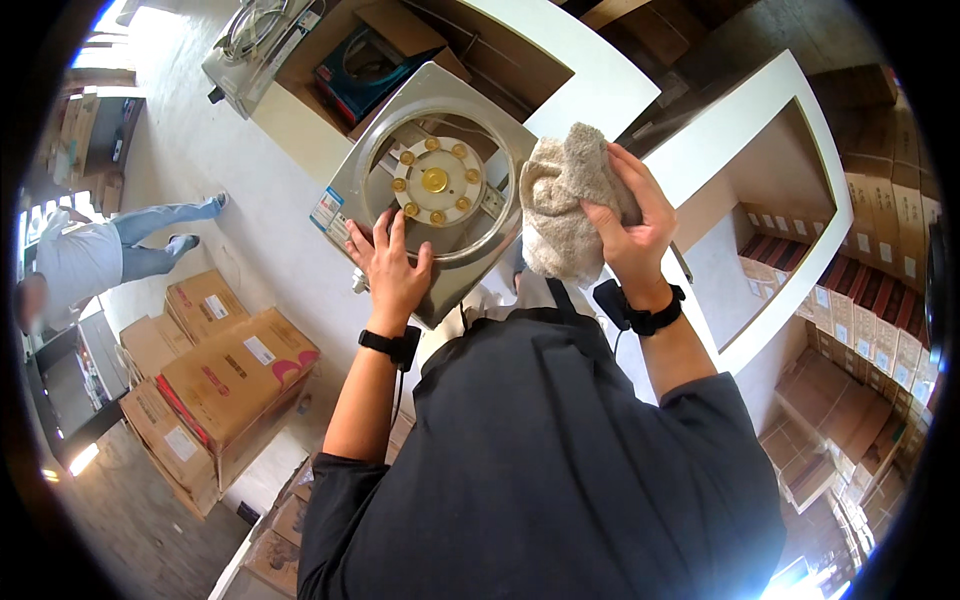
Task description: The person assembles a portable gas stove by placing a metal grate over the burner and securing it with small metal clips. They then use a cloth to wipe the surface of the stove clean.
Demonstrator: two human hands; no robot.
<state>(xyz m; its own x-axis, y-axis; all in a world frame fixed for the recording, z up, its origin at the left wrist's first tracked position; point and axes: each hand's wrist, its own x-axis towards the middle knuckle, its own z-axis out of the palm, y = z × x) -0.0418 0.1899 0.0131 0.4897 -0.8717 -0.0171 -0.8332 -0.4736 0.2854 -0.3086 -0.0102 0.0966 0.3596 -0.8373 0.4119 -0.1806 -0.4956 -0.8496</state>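
A square steel appliance [455,130], which looks like a gas stove, lies in front of me with a round rim and a disc ringed by several brass-coloured studs. My left hand [398,272] rests on its near left part, fingers apart, close to a blue-and-white label [326,208]. In my right hand [638,232] is a bunched beige towel [568,195], gripped between thumb and fingers at the appliance's right edge. The towel's lower part looks whiter. What lies beneath the appliance is mostly hidden.
White-framed counters with openings [745,150] stand ahead and right; one holds a teal box [360,70]. Another metal appliance [262,50] sits at the far left. Cardboard boxes [225,375] are stacked on the left, more [880,220] on the right. Another person [85,250] is at far left.
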